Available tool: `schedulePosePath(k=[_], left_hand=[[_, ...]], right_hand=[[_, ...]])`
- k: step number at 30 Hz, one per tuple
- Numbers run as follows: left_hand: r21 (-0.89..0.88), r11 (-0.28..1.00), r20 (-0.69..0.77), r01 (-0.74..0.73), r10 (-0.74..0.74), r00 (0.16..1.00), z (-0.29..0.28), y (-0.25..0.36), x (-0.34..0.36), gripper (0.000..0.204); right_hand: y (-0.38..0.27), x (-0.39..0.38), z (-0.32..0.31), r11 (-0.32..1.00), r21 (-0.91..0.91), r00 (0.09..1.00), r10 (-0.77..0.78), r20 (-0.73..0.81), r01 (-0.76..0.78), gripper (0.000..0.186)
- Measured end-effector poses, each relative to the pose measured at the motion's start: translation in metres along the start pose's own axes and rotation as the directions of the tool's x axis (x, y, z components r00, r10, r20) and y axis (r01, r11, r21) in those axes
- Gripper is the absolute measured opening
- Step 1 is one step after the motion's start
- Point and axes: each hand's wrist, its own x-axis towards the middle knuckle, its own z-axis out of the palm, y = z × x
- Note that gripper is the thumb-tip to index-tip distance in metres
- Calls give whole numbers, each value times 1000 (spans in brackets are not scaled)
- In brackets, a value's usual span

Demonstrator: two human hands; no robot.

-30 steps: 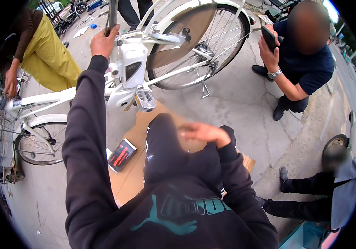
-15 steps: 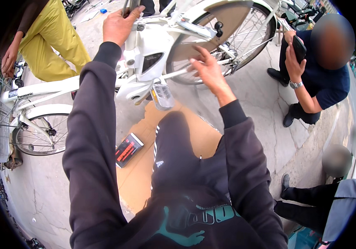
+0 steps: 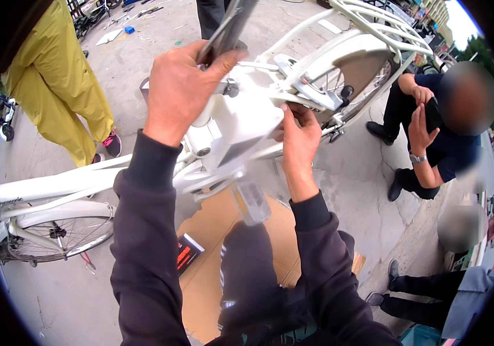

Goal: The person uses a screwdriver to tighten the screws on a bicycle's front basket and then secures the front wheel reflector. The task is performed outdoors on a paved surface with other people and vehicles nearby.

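A white bicycle (image 3: pixel 51 187) stands across the view in front of me. My left hand (image 3: pixel 175 95) is closed around the grey metal seat post (image 3: pixel 234 29), just above the frame. At the rear side of the white housing (image 3: pixel 244 124) in the middle of the frame, my right hand (image 3: pixel 301 141) has its fingers curled in, thumb touching the housing's edge. What those fingertips grip, if anything, is hidden. Below the housing hangs a clear plastic pedal (image 3: pixel 251 202).
Cardboard (image 3: pixel 206 288) lies under my legs, with a black and red box (image 3: pixel 189 254) on it. A person in yellow trousers (image 3: pixel 57 86) stands left. Another person (image 3: pixel 425 132) crouches right, holding a phone (image 3: pixel 433 115). The rear rack (image 3: pixel 373 23) juts out at upper right.
My right hand has moved from open beside the rear wheel to the housing's rear edge, fingers now curled. The view has come closer to the bicycle. My left hand keeps the seat post.
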Motion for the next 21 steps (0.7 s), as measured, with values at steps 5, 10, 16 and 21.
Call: schedulePosePath(k=[5,10,16,21], left_hand=[[-40,997,32,-65,67,997,-3,-7,2,36],[-144,986,62,-81,90,994,-7,-8,5,29],[-180,984,56,-17,27,998,2,-8,5,24],[-220,974,52,59,-49,997,13,-20,1,24]], right_hand=[[-10,4,5,997,-46,997,57,-55,-60,22],[-14,-1,9,992,-4,990,126,-64,-126,16],[-19,3,6,995,-43,995,94,21,-93,17],[-19,3,6,997,-40,998,63,-6,-63,19]])
